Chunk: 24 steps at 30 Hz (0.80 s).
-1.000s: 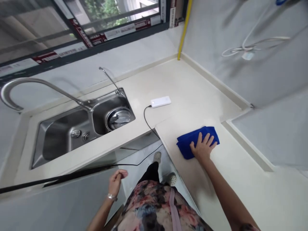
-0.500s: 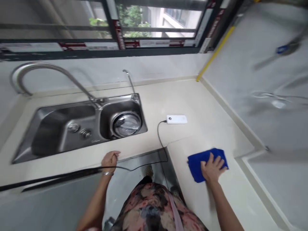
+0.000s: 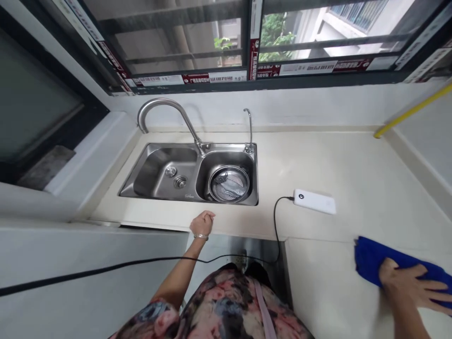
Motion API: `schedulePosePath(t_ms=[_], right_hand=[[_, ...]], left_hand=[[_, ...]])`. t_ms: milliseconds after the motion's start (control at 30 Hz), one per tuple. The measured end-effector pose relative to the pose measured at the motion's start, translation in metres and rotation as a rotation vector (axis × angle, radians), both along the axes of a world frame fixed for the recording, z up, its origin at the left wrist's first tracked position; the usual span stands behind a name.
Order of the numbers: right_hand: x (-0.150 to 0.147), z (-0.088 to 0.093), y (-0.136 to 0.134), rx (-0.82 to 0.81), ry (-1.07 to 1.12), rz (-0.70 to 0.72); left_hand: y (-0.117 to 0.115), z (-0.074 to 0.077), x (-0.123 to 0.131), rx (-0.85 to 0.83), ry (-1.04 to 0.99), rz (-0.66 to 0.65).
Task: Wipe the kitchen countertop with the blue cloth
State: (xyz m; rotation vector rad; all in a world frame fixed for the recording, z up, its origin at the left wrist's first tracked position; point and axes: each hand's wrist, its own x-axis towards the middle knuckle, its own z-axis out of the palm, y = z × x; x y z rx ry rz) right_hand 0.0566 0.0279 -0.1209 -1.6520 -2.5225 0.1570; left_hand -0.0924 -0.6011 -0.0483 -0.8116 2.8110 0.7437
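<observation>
My right hand [image 3: 406, 280] lies flat with spread fingers on a folded blue cloth [image 3: 370, 259] on the right-hand counter, and the view's right edge cuts off part of both. My left hand [image 3: 202, 222] rests at the counter's front edge just before the sink, fingers curled into a loose fist that shows nothing inside. A bracelet circles that wrist. Between the hands, farther back, a white power bank [image 3: 319, 202] lies on the counter with a black cable [image 3: 274, 214] plugged into its left end.
A steel double sink [image 3: 256, 188] is set in the pale countertop [image 3: 310, 160]. Its right bowl holds a round metal strainer [image 3: 213, 188] with something shiny inside. Behind stand a large faucet [image 3: 183, 113] and a slim tap [image 3: 250, 125]. The cable trails across in front of my body.
My view has turned left, so the sink, power bank and cloth appear farther right. The cloth under my right hand now sits closer to the counter seam. My left hand stays by the sink.
</observation>
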Motion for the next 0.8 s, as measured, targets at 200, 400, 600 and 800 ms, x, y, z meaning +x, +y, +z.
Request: schedulePosePath(t_ms=[200,400,600,800], right_hand=[[-0.063,0.007,0.041,-0.006,-0.026,-0.198],[-0.121,0.025,0.061,-0.018,0.015,-0.242],[-0.201,0.032,0.067,-0.043,0.029,-0.260],[-0.308,0.039,0.048,-0.117,-0.025,-0.014]], left_hand=[[0.000,-0.002,-0.003,-0.119,-0.034,0.019],[-0.005,-0.005,-0.013,-0.142,-0.037,0.015],[-0.005,-0.001,-0.012,-0.113,0.006,0.008],[-0.015,-0.015,-0.004,-0.159,0.113,-0.036]])
